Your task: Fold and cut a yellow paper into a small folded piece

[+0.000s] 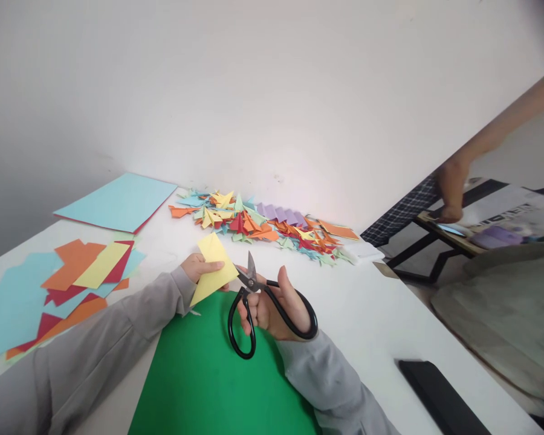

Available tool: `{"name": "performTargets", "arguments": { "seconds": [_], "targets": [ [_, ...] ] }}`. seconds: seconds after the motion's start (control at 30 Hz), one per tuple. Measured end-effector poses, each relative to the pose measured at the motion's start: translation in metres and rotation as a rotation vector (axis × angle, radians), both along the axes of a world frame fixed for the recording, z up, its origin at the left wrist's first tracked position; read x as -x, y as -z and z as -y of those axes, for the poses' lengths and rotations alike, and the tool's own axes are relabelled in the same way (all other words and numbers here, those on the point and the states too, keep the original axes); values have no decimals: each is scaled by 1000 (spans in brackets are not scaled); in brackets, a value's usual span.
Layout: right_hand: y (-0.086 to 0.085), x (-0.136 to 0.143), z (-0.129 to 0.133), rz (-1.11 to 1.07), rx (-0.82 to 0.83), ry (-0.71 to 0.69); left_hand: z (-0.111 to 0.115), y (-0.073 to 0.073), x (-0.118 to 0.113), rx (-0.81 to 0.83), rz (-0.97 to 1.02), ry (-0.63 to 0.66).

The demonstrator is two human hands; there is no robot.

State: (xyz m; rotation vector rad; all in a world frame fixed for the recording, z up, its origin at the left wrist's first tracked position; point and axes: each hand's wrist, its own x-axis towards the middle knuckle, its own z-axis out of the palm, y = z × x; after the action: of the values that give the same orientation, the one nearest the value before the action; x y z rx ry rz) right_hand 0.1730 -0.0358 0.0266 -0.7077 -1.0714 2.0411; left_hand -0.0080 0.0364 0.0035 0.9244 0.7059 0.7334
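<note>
My left hand (197, 266) pinches a piece of yellow paper (216, 275) between thumb and fingers, above the far edge of a green sheet (217, 374). A crease line shows near the paper's upper end. In my right hand (278, 308) is a pair of scissors (252, 284) with black loop handles, the fingers and thumb through the loops. The blades stand apart, one pointing up and the other toward the paper's right edge. Whether that blade touches the paper I cannot tell.
Coloured paper pieces (90, 266) lie at the left, with light blue sheets (118, 202) behind. Several folded paper shapes (254, 226) are heaped along the wall. A black object (439, 396) rests at the table's right. Beyond the edge, another person's arm (489, 139) reaches over a second table.
</note>
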Motion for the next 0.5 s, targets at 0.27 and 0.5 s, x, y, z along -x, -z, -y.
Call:
{"name": "performTargets", "arguments": {
  "seconds": [0.27,0.5],
  "targets": [
    [3,2,0,-82,0,-29,1,-1,0,-4,24,132],
    [1,3,0,-109,29,-62,-3,4,-1,-18,74,222]
  ]
}}
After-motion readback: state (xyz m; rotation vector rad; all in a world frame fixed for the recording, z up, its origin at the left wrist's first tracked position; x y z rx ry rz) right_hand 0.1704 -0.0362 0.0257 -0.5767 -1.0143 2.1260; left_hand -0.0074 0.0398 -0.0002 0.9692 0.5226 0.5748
